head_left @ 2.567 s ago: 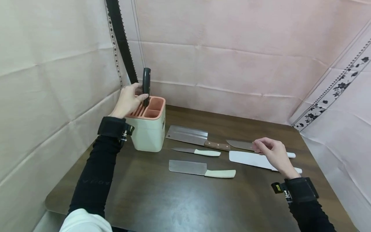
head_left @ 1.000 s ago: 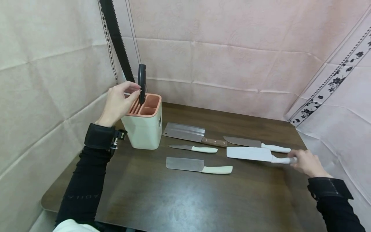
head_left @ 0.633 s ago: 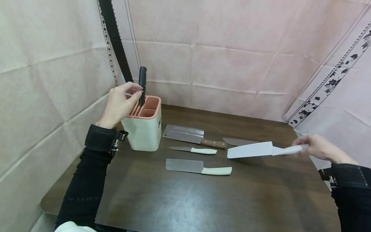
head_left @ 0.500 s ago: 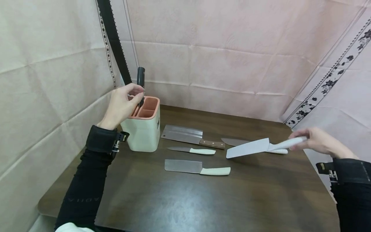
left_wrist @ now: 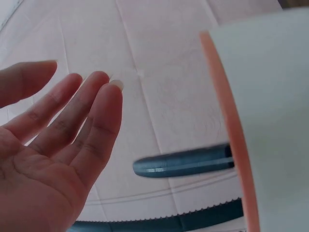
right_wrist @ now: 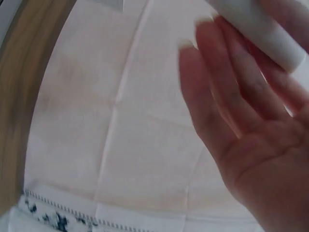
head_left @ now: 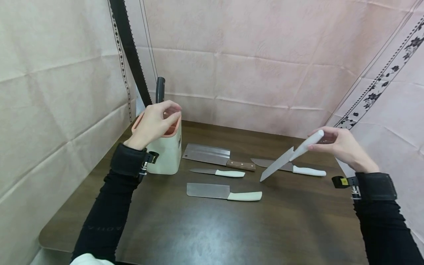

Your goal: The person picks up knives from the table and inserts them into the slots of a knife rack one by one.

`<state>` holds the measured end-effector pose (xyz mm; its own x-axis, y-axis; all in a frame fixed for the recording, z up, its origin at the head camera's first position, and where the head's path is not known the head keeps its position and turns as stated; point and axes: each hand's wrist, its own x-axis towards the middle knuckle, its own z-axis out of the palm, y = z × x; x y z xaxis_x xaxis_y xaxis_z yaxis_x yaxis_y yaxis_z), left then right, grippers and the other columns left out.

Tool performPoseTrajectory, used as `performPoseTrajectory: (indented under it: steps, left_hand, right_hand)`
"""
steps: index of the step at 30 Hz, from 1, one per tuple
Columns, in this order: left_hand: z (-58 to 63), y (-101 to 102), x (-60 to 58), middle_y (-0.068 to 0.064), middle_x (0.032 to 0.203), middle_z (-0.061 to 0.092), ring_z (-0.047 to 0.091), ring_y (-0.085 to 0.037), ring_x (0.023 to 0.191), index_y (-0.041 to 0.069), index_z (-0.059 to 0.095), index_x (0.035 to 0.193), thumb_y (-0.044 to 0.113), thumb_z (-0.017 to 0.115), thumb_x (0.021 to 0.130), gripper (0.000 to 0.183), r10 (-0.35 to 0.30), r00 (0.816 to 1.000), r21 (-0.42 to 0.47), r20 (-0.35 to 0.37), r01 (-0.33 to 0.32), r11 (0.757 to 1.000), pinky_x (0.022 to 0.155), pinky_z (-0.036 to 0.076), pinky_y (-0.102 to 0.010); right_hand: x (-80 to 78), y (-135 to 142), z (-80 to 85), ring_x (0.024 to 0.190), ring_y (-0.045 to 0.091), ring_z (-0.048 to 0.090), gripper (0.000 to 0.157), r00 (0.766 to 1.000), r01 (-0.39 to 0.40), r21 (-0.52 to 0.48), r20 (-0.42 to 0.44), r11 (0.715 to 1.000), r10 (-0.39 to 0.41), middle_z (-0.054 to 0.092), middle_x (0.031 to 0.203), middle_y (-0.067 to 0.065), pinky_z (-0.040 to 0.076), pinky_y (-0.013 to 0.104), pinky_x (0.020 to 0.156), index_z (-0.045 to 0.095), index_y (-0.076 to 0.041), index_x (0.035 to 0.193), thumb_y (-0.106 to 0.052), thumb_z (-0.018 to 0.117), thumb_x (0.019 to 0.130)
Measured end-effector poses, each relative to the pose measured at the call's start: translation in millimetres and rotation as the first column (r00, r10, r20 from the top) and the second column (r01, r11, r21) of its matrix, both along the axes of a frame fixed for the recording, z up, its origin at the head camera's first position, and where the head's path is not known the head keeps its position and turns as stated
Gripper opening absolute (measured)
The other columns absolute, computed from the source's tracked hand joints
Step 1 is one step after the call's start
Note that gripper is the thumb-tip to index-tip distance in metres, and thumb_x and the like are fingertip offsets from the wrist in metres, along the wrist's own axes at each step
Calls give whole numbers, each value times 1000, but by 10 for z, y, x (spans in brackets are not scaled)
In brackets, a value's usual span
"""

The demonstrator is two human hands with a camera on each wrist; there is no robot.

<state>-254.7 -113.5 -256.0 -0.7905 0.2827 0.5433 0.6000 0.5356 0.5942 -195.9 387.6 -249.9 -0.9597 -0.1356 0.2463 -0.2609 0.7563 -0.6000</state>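
Grip: my right hand (head_left: 342,146) pinches the white knife (head_left: 284,159) by its raised handle; my left hand (head_left: 154,124), relaxed, holds nothing beside the knife holder (head_left: 168,156). From my right hand, clearly the nearer, the knife slants down and left; the holder stands well apart, far left.

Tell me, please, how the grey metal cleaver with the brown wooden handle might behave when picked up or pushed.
The cleaver probably feels blade-heavy, since its broad metal blade outsizes the handle. It looks stiff, showing no bend. Lying flat on the brown table, it would likely slide, not roll.
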Motion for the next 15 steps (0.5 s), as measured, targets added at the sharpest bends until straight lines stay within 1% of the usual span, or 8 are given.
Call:
performPoseTrajectory:
  steps: [4,8,12,15]
  left_hand:
    - [-30,89,-13,-17,100,67,60,-24,88,3,61,108,14,56,91,22,-50,998,-16,36,50,999,81,49,-46]
    - [-70,211,-26,-16,101,67,58,-23,91,3,61,109,15,56,91,22,-100,994,-43,43,102,994,83,48,-46]
    - [-146,342,-56,-15,98,68,59,-22,89,2,62,106,14,58,90,20,-136,990,-71,36,138,988,82,50,-45]
    - [-193,429,-73,-15,97,68,59,-21,88,2,62,107,13,59,90,21,-158,986,-80,48,162,984,81,51,-43]
  right_hand:
    - [-59,-158,-43,78,5,65,39,999,6,-68,-51,998,-10,69,81,-18,49,13,64,62,-4,108,-22,75,76]
    - [-112,-278,-84,77,4,65,36,994,17,-68,-105,998,-24,67,80,-16,47,13,63,62,-5,105,-25,74,77]
    - [-153,-365,-107,76,7,65,36,991,6,-82,-135,997,-17,66,82,-10,47,14,61,63,-6,107,-24,73,78]
    - [-175,-422,-90,75,6,66,38,988,11,-98,-154,995,-27,65,83,-9,47,13,61,63,-6,110,-24,74,78]
